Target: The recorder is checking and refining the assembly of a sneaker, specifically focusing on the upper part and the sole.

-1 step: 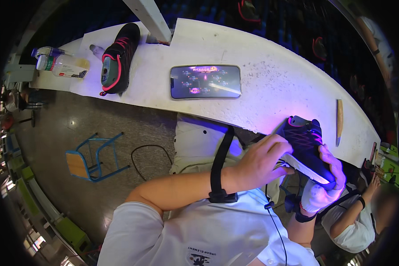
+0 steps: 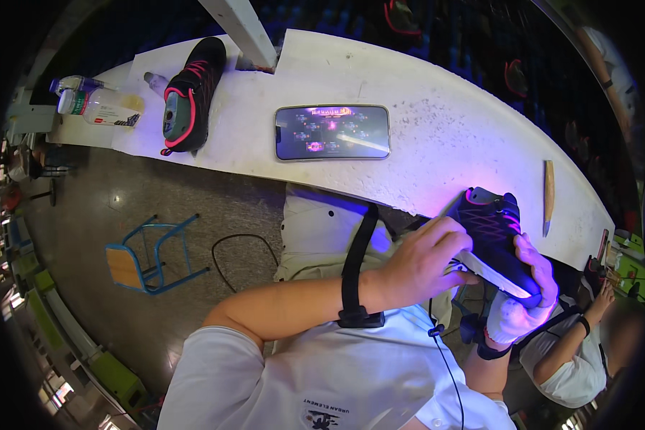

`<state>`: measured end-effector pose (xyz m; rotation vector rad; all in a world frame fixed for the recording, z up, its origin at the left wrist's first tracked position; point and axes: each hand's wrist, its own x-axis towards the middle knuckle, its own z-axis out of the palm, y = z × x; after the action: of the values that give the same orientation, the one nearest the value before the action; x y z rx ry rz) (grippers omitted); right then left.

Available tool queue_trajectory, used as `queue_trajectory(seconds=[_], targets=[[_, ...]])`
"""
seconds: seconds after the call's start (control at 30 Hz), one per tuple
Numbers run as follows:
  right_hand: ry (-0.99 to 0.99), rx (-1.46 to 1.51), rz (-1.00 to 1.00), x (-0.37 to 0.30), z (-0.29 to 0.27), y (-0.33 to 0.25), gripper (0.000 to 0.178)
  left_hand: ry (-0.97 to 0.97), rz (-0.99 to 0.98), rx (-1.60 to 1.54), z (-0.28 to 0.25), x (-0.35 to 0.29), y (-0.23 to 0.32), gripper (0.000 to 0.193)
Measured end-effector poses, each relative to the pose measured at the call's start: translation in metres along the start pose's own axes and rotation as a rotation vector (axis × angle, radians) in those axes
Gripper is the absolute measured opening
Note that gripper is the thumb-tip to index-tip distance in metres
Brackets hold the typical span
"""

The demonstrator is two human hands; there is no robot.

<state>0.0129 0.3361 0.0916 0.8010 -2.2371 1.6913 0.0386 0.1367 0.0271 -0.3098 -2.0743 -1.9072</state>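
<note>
Two hands held one black shoe (image 2: 493, 231): your left hand (image 2: 424, 259) closed over its side, your gloved right hand (image 2: 524, 297) gripped its white sole from below.

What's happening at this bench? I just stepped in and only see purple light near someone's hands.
A person holds a black sneaker with pink trim at the edge of the white workbench. The left hand grips its side; the right hand, in a white glove, supports the sole from below. Purple light falls on the shoe. A second black sneaker, a lit smartphone and a wooden stick lie on the bench.
</note>
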Motion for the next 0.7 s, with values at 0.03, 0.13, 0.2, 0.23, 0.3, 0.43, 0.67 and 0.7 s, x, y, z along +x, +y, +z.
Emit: queue_trajectory(seconds=[0.03, 0.13, 0.2, 0.23, 0.3, 0.43, 0.67, 0.7], targets=[[-0.011, -0.01, 0.0, 0.0, 0.001, -0.001, 0.07, 0.002, 0.009, -0.02, 0.0, 0.001, 0.001, 0.05], [0.022, -0.023, 0.034, 0.001, 0.001, -0.003, 0.069, 0.009, 0.01, -0.07, 0.002, 0.006, 0.009, 0.05], [-0.014, -0.032, 0.018, 0.001, 0.002, -0.004, 0.069, 0.009, 0.0, -0.101, 0.003, 0.01, 0.016, 0.049], [-0.011, -0.033, 0.015, 0.002, 0.002, -0.004, 0.069, 0.011, -0.001, -0.104, 0.003, 0.012, 0.019, 0.049], [-0.025, -0.037, 0.028, 0.002, 0.004, -0.005, 0.071, 0.011, 0.0, -0.112, 0.003, 0.014, 0.026, 0.049], [-0.03, -0.082, 0.023, 0.005, 0.006, -0.009, 0.074, 0.013, 0.099, -0.166, 0.006, 0.014, 0.036, 0.045], [-0.071, 0.005, 0.032, 0.007, 0.004, -0.006, 0.071, 0.048, 0.248, -0.154, 0.008, 0.023, 0.032, 0.043], [-0.046, 0.042, 0.016, 0.005, 0.004, -0.005, 0.067, 0.026, 0.242, -0.155, 0.007, 0.025, 0.031, 0.042]])
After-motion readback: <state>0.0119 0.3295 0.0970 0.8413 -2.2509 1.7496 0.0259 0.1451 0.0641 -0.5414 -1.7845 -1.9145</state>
